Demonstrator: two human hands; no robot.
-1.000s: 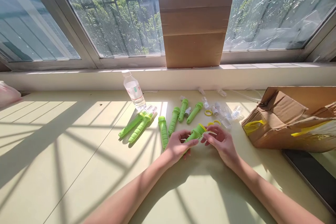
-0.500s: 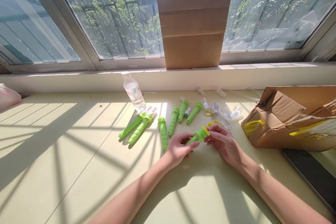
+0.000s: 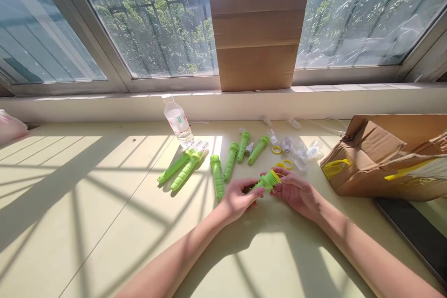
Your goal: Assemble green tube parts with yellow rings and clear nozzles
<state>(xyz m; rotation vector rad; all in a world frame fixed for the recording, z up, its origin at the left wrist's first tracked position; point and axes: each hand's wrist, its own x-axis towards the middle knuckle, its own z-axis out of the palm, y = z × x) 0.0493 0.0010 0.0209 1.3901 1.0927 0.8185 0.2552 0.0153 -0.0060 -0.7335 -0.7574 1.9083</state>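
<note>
My left hand (image 3: 241,197) is wrapped round the handle of a green tube-shaped piece (image 3: 268,181), whose wide threaded end points right. A yellow ring (image 3: 275,176) sits on that end, and the fingers of my right hand (image 3: 294,191) hold it at the rim. Beyond my hands lie several more green pieces, one of them (image 3: 217,178) just left of my left hand. Loose yellow rings (image 3: 287,164) rest on the table behind my right hand, near some clear plastic parts (image 3: 298,153).
A water bottle (image 3: 178,122) stands at the back, beside two green pieces with clear tips (image 3: 187,171). On the right are an open cardboard box (image 3: 377,172) and a dark flat object (image 3: 415,233). A pinkish bag (image 3: 11,126) is at the far left.
The fingers of my right hand have shifted slightly around the yellow ring, and the green piece has turned and moved a little. My left hand keeps its grip.
</note>
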